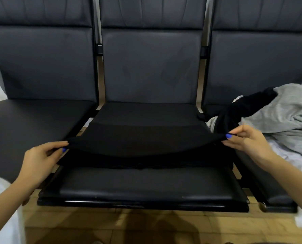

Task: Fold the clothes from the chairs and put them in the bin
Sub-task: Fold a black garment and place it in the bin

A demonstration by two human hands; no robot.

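Observation:
A black garment (143, 143) lies spread across the seat of the middle chair (146, 187). My left hand (41, 161) pinches its left edge and my right hand (247, 140) pinches its right edge, both lifted slightly so the front fold hangs between them over a lower layer. One black sleeve or leg of it trails up to the right over the pile on the right chair. No bin shows clearly.
Three dark padded chairs stand in a row. The right chair holds a grey garment (291, 111) and white cloth (287, 154). The left chair seat (28, 124) is bare. A white object (0, 208) sits at the lower left. Tan tiled floor (146, 226) lies below.

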